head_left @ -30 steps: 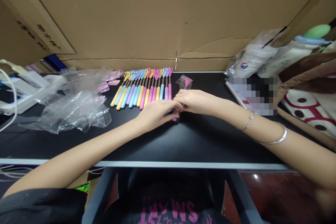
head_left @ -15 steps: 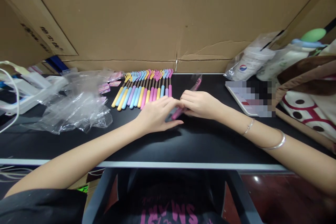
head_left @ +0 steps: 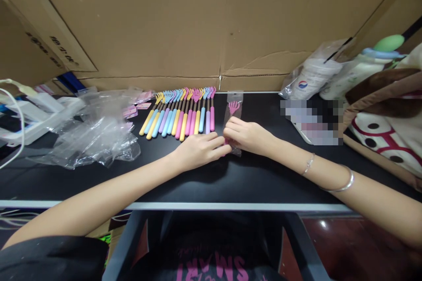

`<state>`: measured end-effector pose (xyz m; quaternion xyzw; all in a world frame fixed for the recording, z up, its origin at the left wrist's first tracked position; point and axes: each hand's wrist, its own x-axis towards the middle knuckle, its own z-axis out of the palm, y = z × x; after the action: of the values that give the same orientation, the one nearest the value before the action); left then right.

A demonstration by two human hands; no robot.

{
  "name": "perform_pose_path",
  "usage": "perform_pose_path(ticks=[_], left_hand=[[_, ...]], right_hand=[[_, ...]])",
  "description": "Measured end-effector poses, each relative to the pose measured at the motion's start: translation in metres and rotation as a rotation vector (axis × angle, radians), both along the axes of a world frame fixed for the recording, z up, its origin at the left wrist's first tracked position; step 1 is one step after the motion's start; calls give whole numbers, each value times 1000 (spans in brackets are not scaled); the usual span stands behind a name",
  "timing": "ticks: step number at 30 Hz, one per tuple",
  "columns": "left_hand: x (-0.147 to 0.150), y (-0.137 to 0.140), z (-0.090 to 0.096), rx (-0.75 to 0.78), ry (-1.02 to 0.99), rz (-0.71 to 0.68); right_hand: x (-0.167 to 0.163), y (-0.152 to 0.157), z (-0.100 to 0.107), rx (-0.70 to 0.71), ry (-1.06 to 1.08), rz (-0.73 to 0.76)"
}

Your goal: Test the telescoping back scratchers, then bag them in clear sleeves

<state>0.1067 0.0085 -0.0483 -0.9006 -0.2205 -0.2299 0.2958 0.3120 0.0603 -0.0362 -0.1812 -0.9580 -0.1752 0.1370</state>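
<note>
Both hands are gripping one pink scratcher in its clear sleeve (head_left: 232, 116), lying on the black table (head_left: 198, 184): right hand (head_left: 249, 136) fingers pinching its lower part, left hand (head_left: 198, 151) fingers closing on its bottom end. It is lying just right of the row of pastel scratchers (head_left: 180, 112); loose plastic bags (head_left: 95, 131) are sitting well left.

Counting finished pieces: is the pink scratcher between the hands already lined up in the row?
No, the pink scratcher lies bagged, right of the row.

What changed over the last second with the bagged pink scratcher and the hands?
The bagged scratcher swung from slanting right to lying straight beside the row of scratchers. Both the left hand and right hand kept hold. Row and loose bags stayed put.
</note>
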Motion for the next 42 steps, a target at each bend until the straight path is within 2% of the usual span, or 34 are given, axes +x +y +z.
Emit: perform_pose_path(ticks=[3, 7, 12, 19, 24, 30, 34, 42], left_hand=[[-1, 0, 0, -19, 19, -29], [-1, 0, 1, -130, 45, -77], [-1, 1, 3, -256, 24, -79], [0, 4, 1, -369, -38, -64], [0, 6, -2, -476, -67, -59], [-1, 8, -4, -484, -52, -44], [-2, 8, -4, -487, -52, 63], [-4, 9, -3, -566, -19, 102]], right_hand=[[3, -1, 7, -65, -35, -9], [12, -2, 14, -290, -40, 20], [21, -1, 9, -531, 80, 55], [30, -3, 6, -694, 177, 85], [34, -5, 13, -704, 241, 30], [43, 0, 9, -490, 232, -185], [45, 1, 5, -429, 108, -284], [40, -9, 6, -399, 15, -303]])
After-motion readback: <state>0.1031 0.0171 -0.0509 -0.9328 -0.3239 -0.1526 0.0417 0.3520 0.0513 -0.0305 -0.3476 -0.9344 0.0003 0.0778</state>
